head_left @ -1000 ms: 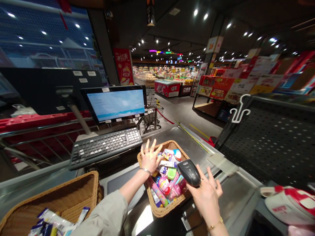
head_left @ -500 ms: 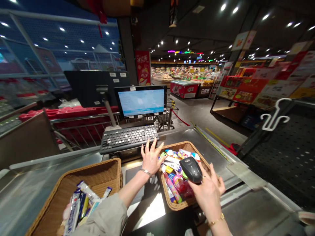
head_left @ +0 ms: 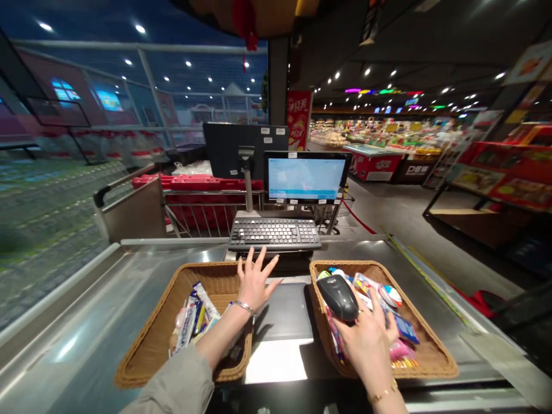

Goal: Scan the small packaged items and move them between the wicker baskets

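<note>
My left hand (head_left: 254, 282) is open with spread fingers, holding nothing, above a black scanner plate (head_left: 284, 313) between two wicker baskets. My right hand (head_left: 366, 342) grips a black handheld barcode scanner (head_left: 338, 296) over the right wicker basket (head_left: 425, 339). That basket holds colourful packaged goods (head_left: 390, 305), partly hidden by my hand. The left wicker basket (head_left: 149, 351) holds several stick-shaped packets (head_left: 194, 322), and my sleeve covers its near edge.
A black keyboard (head_left: 274, 234) and a till monitor (head_left: 305, 178) stand just past the baskets on a steel checkout counter (head_left: 77, 310). Behind them is a red-lined shopping cart (head_left: 198, 207). A red freezer (head_left: 375, 164) and store shelves lie farther off.
The view has swung left, bringing both baskets fully into sight. My left hand has moved off the right basket's rim to above the black plate. The scanner remains in my right hand.
</note>
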Demonstrator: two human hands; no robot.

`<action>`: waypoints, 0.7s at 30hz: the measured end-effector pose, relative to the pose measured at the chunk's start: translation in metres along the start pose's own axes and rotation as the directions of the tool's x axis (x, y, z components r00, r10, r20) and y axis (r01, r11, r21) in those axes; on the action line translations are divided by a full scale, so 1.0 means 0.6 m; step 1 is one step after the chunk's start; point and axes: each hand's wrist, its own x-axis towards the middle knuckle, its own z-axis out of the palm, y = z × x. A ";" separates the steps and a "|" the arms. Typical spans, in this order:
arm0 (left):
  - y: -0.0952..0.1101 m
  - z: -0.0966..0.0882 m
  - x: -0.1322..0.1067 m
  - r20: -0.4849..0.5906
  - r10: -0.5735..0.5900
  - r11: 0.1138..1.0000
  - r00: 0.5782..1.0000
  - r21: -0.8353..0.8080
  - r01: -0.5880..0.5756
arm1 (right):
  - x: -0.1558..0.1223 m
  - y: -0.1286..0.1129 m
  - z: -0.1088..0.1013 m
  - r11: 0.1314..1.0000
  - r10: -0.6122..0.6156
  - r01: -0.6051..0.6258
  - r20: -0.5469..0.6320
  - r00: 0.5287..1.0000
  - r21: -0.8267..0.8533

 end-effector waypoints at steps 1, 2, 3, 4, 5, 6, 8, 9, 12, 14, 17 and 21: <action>-0.018 -0.003 -0.009 0.005 -0.027 1.000 1.000 0.015 0.026 | -0.002 -0.007 0.003 1.000 -0.026 0.026 0.006 1.000 0.008; -0.036 -0.005 -0.018 0.014 -0.051 0.998 0.999 0.030 0.050 | -0.004 -0.014 0.005 0.999 -0.051 0.050 0.013 0.999 0.014; -0.055 -0.008 -0.027 0.022 -0.076 0.996 0.997 0.046 0.075 | -0.005 -0.022 0.007 0.997 -0.072 0.072 0.025 0.997 0.017; -0.073 -0.011 -0.036 0.032 -0.098 0.993 0.995 0.062 0.096 | -0.006 -0.029 0.009 0.996 -0.091 0.090 0.041 0.995 0.020; -0.091 -0.014 -0.045 0.043 -0.118 0.990 0.992 0.078 0.115 | -0.008 -0.037 0.011 0.994 -0.104 0.103 0.058 0.993 0.023; -0.109 -0.017 -0.054 0.053 -0.140 0.986 0.989 0.095 0.134 | -0.009 -0.044 0.014 0.994 -0.110 0.109 0.070 0.991 0.025; -0.143 -0.021 -0.073 0.071 -0.182 0.977 0.981 0.126 0.172 | -0.012 -0.056 0.023 0.993 -0.115 0.112 0.092 0.989 0.034; -0.159 -0.022 -0.082 0.080 -0.200 0.972 0.976 0.138 0.188 | -0.014 -0.062 0.028 0.992 -0.121 0.118 0.105 0.987 0.042; -0.199 -0.022 -0.109 0.114 -0.255 0.957 0.960 0.172 0.233 | -0.021 -0.076 0.044 0.986 -0.159 0.150 0.155 0.975 0.067; -0.219 -0.019 -0.125 0.138 -0.282 0.948 0.949 0.194 0.254 | -0.026 -0.083 0.053 0.982 -0.183 0.170 0.179 0.967 0.083; -0.242 -0.016 -0.148 0.175 -0.310 0.938 0.934 0.217 0.271 | -0.033 -0.094 0.065 0.979 -0.196 0.179 0.200 0.960 0.098; -0.265 -0.016 -0.168 0.246 -0.339 0.930 0.908 0.235 0.284 | -0.039 -0.108 0.075 0.975 -0.210 0.186 0.246 0.946 0.118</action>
